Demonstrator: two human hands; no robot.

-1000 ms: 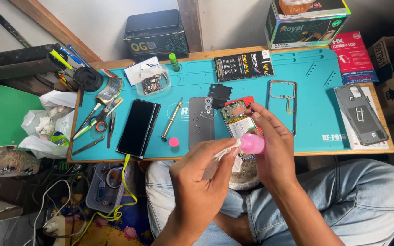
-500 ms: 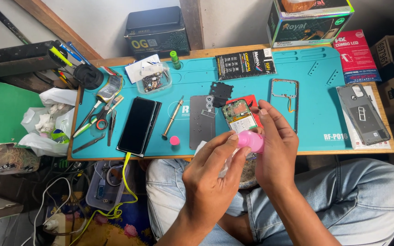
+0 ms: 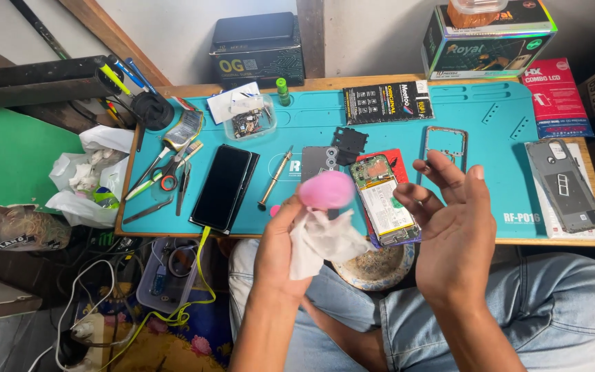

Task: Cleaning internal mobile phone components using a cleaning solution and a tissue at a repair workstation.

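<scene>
Teal silicone work mat point(image 3: 490, 179) covers a wooden bench pushed against a pale wall, with the seated person's jeans showing below its front edge and a tangle of cables on the floor at lower left. At the back stand a black box point(image 3: 257, 49) and, further right, a green-and-black carton point(image 3: 489, 43) with a clear tub on top; a red flat package point(image 3: 556, 98) leans beside it, and a black rectangular packet point(image 3: 387, 102) lies on the mat's far edge. White plastic bags point(image 3: 87, 180) slump off the bench's left end. A clear plastic dish point(image 3: 249, 120) holds small dark parts. A dark phone point(image 3: 223, 187) lies face up left of centre, a grey back cover point(image 3: 565, 184) lies at far right, and an empty phone frame point(image 3: 446, 145) lies between them. Scissors point(image 3: 168, 172) and a screwdriver point(image 3: 274, 179) lie on the mat.

The opened phone point(image 3: 384, 200), its battery and board exposed, lies on a red card at the front edge, just beside the right hand point(image 3: 452, 231), which hovers open, fingers spread, holding nothing. The left hand point(image 3: 285, 248) is closed around a white tissue point(image 3: 321, 242) and a blurred pink rounded object point(image 3: 326, 190) at its fingertips. A patterned bowl point(image 3: 374, 267) sits in the lap below.
</scene>
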